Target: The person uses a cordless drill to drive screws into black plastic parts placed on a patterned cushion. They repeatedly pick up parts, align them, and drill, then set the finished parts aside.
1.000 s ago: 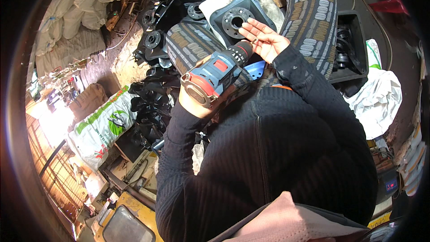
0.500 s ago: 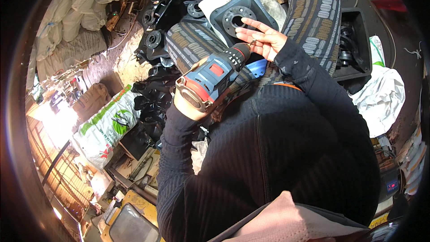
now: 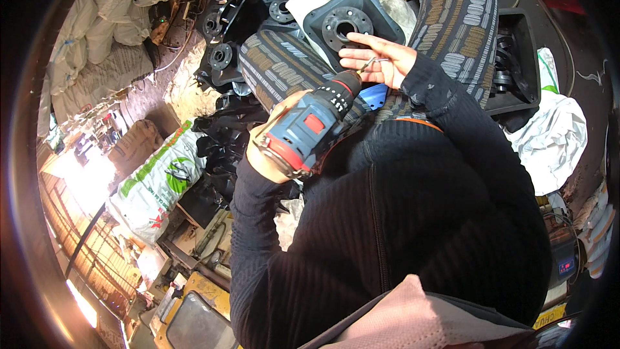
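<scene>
A blue, red and black cordless drill point(image 3: 313, 123) is gripped in my left hand point(image 3: 266, 158), its chuck pointing up and to the right. In front of the chuck, my right hand point(image 3: 384, 58) has its fingers stretched out, palm turned up. A thin metal bit or small screw point(image 3: 371, 63) shows against those fingers; I cannot tell whether it rests on them or sits in the chuck. Just beyond the right fingertips is a black square housing point(image 3: 380, 8) with a round, drilled flange point(image 3: 330, 26). It lies on a white pad point(image 3: 310, 1) between my patterned trouser legs. A blue piece point(image 3: 374, 97) sits below the right hand.
Several similar black flanged parts point(image 3: 221, 57) are heaped at the upper left. To the right stands a black bin point(image 3: 531, 81) with dark metal parts, beside a crumpled white bag point(image 3: 552, 132). A white and green sack point(image 3: 152, 187) lies to the left.
The drill has shifted slightly down and rolled a little in my left hand. My right hand's spread fingers have come closer together and turned flatter.
</scene>
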